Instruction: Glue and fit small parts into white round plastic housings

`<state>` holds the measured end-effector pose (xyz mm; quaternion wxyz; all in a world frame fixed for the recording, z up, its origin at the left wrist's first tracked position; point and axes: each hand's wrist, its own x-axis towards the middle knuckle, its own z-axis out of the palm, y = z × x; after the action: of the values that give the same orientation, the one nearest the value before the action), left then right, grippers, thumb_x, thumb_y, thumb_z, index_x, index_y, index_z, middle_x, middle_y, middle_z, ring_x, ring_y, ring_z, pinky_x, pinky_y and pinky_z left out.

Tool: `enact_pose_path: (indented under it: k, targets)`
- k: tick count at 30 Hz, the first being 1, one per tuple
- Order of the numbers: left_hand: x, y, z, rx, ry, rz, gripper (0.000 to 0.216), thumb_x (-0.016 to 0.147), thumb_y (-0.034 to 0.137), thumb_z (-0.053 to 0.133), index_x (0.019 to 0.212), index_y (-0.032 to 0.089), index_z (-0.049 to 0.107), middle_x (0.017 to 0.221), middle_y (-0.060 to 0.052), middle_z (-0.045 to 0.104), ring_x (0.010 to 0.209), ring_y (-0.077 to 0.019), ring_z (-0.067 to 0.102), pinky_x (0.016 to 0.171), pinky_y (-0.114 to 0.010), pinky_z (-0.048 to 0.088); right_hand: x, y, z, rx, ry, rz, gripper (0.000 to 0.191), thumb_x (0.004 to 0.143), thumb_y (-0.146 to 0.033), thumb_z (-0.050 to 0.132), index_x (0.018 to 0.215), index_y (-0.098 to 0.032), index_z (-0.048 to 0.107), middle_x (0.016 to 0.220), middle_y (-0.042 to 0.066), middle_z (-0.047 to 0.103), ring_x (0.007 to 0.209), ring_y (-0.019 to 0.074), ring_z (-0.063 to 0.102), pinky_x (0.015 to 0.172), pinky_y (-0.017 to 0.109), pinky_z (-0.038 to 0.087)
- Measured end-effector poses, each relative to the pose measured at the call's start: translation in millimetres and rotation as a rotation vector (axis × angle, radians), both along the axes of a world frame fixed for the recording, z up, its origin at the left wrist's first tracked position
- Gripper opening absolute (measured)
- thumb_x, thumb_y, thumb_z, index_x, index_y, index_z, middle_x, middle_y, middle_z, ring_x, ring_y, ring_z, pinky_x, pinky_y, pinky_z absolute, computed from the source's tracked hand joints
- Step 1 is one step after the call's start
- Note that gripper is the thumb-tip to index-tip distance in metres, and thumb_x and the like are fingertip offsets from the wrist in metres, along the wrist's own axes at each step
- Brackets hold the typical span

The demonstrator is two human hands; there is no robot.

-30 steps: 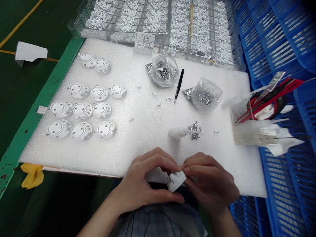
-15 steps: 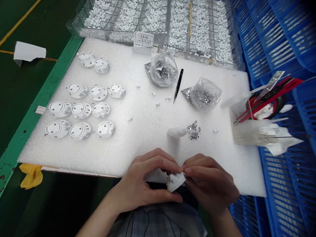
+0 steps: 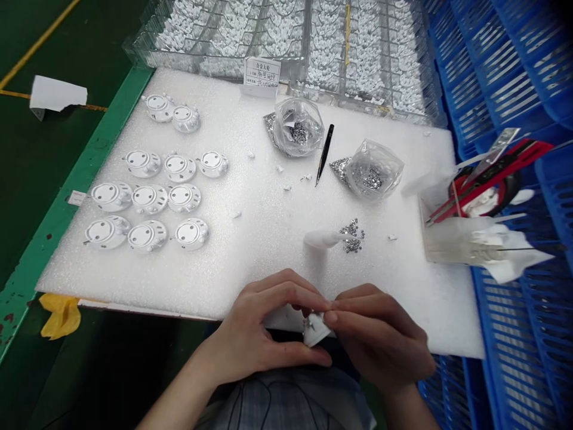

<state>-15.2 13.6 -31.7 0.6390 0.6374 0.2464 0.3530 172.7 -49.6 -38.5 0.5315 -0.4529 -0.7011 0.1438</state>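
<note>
My left hand (image 3: 264,325) is closed around a small white domed plastic part (image 3: 316,330), held between thumb and fingers just past the front edge of the foam sheet. Thumb and fingers of my right hand (image 3: 380,331) are pinched together at the part's upper right edge; what lies between them is hidden. Beyond the hands, a white squeeze bottle (image 3: 320,239) with a thin nozzle stands near a small pile of shiny metal pieces (image 3: 353,236). Several white oval parts (image 3: 147,236) with dark round spots lie in rows at the left.
On the white foam sheet (image 3: 250,257) are two clear bags (image 3: 299,128) of metal pieces and black tweezers (image 3: 324,155). Clear trays (image 3: 277,36) of white bits stand behind. At right, a holder (image 3: 430,239) carries a red cutter (image 3: 492,179), before blue crates (image 3: 505,334).
My right thumb and fingers have shifted slightly left over the part, covering more of its right edge. The left hand keeps its hold. The whole view has shifted slightly.
</note>
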Motion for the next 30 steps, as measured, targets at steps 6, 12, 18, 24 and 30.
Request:
enact_pose_path:
  k: [6,12,18,24,30]
  targets:
    - [0.8,-3.5,3.1,-0.011,0.076,0.064,0.043,0.073,0.037,0.098,0.109,0.023,0.078,0.091,-0.001,0.076,0.079,-0.016,0.07,0.074,-0.026,0.057,3.3,-3.6,-1.0,0.003,0.003,-0.021,0.036,0.086,0.004,0.068,0.113,-0.018,0.075,0.088,0.002,0.073,0.075,0.0146,0.072,0.06,0.026,0.062]
    - [0.8,-2.3,3.8,0.032,0.026,0.03,0.046,0.075,0.03,0.097,0.116,0.024,0.079,0.1,-0.004,0.079,0.084,-0.0175,0.073,0.078,-0.026,0.06,5.1,-5.6,-2.8,-0.037,0.041,-0.043,0.041,0.085,0.002,0.07,0.117,-0.023,0.074,0.086,0.001,0.073,0.072,0.0161,0.072,0.057,0.03,0.061]
    - [0.4,0.2,0.2,0.057,-0.014,0.012,0.044,0.076,0.028,0.096,0.116,0.023,0.078,0.102,-0.005,0.079,0.085,-0.0165,0.072,0.08,-0.025,0.061,2.1,-2.8,-4.2,-0.066,0.168,-0.013,0.037,0.085,0.001,0.071,0.114,-0.021,0.07,0.085,0.002,0.073,0.071,0.0154,0.07,0.058,0.029,0.06]
    - [-0.2,0.4,-1.1,0.079,-0.026,0.017,0.045,0.076,0.025,0.097,0.117,0.024,0.078,0.105,-0.006,0.08,0.089,-0.0172,0.074,0.082,-0.024,0.061,0.5,-1.4,-7.4,-0.085,0.275,0.021,0.036,0.084,0.002,0.071,0.111,-0.021,0.067,0.084,0.002,0.073,0.072,0.0169,0.071,0.06,0.029,0.061]
    - [-1.1,0.7,-1.6,0.065,-0.018,0.013,0.044,0.075,0.029,0.097,0.115,0.023,0.078,0.103,-0.007,0.079,0.086,-0.0178,0.074,0.08,-0.026,0.061,1.5,-1.9,-6.9,-0.107,0.281,0.044,0.03,0.085,0.0,0.072,0.106,-0.02,0.068,0.085,0.003,0.073,0.073,0.0168,0.071,0.061,0.03,0.061]
